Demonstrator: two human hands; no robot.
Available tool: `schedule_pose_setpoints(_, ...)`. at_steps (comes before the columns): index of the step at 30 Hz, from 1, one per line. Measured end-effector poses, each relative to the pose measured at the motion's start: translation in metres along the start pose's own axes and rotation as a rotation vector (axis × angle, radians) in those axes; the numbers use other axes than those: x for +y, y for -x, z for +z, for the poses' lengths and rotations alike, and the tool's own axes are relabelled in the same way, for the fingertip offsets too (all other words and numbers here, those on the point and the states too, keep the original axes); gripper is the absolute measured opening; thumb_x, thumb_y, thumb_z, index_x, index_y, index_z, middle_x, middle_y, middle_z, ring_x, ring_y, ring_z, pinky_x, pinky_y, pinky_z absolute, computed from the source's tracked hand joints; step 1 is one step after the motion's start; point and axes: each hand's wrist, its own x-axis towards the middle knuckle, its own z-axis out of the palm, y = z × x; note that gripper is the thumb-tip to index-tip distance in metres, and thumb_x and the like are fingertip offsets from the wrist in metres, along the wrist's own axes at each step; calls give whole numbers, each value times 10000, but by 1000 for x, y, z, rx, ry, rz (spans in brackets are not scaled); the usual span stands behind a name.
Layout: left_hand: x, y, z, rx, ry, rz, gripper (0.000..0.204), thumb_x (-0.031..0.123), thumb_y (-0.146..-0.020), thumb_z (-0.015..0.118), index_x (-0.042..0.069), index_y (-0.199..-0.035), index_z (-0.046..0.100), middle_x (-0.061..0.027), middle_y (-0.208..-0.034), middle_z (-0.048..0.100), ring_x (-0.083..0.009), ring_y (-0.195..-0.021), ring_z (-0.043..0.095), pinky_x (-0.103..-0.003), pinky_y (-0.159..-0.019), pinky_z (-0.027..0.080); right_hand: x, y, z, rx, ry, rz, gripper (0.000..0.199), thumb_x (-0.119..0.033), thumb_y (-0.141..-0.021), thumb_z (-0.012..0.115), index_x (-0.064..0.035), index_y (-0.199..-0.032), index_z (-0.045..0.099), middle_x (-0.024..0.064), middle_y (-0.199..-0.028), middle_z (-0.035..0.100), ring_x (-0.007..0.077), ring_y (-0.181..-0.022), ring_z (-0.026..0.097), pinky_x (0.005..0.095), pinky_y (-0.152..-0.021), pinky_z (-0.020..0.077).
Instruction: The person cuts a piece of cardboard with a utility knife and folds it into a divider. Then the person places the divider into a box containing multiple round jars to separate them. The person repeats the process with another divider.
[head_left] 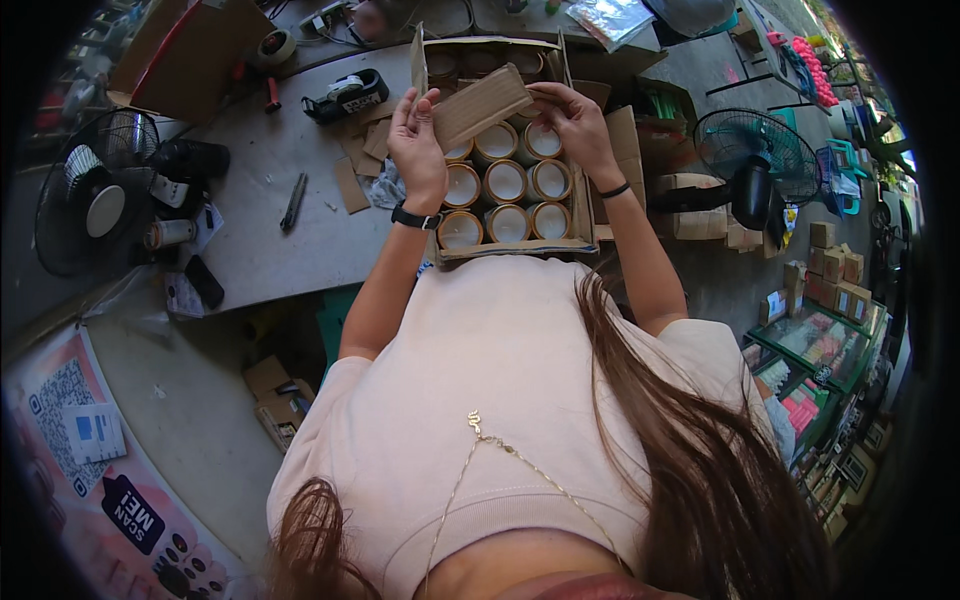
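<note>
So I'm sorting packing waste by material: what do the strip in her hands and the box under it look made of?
The strip, held by left hand and right hand, looks like matte brown corrugated cardboard: fine ribbing shows. The box appears to be the same plain brown cardboard, with raw-cut, uncoated flaps.

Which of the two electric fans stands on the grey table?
The black-caged fan with the white hub, at the table's left end. The other one, the teal-caged fan, stands off to the right, beyond the open cardboard box of round jars.

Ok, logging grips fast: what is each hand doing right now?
Left hand: closed on the flat brown corrugated cardboard strip.
Right hand: closed on the strip's other end.
</note>
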Motion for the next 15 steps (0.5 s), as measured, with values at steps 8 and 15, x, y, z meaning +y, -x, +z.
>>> schedule_pose_setpoints(8,24,-11,-58,136,109,-17,312,202,-1026,634,-12,-1252,618,-118,-1176,717,-165,-1067,685,-291,-943,573,28,36,-16,-176,1040,-229,272,8,-852,598,-106,-1083,684,120,-1011,691,352,-971,678,471,-804,568)
schedule_pose_setpoints(15,23,-4,-79,219,101,19,290,193,-1029,633,-21,-1226,619,-105,-1136,712,-150,-1034,678,-279,-919,567,16,34,-8,-257,1050,-221,312,37,-829,586,-99,-1088,693,126,-968,704,347,-972,684,466,-806,564)
